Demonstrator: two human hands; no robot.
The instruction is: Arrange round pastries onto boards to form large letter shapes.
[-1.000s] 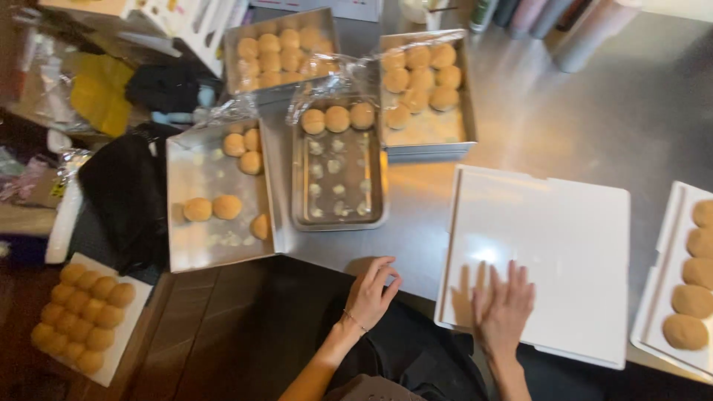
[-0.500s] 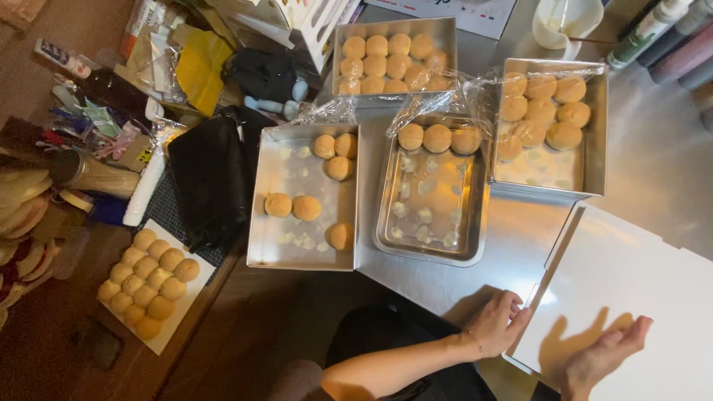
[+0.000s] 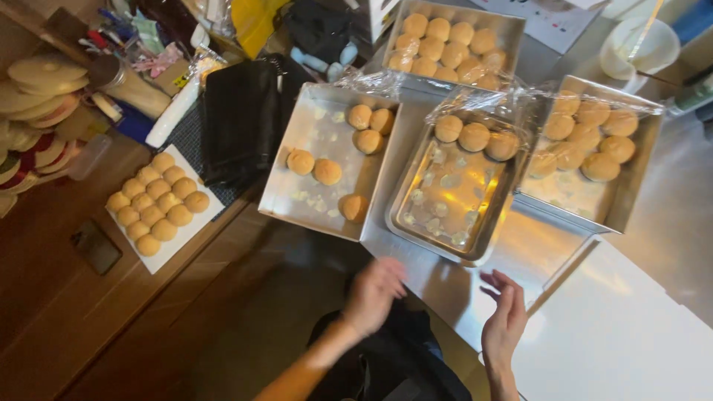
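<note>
Hands empty: your left hand and right hand hung open, fingers loose, holding nothing, just short of the near rim of the middle metal tray with three dough balls at its far end

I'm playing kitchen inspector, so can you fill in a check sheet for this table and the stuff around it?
Surface: steel table, shiny; white board at near right.
Job's things: middle tray holds three dough balls at its far end, wrap peeled back; left tray holds six, scattered.
Clutter: two more trays of balls behind and right; small board of balls lower left; black bag.
Grippers: left hand and right hand both open, empty, near the middle tray.
Cables: nothing seen.
Surroundings: wooden floor; stacked plates far left.
</note>
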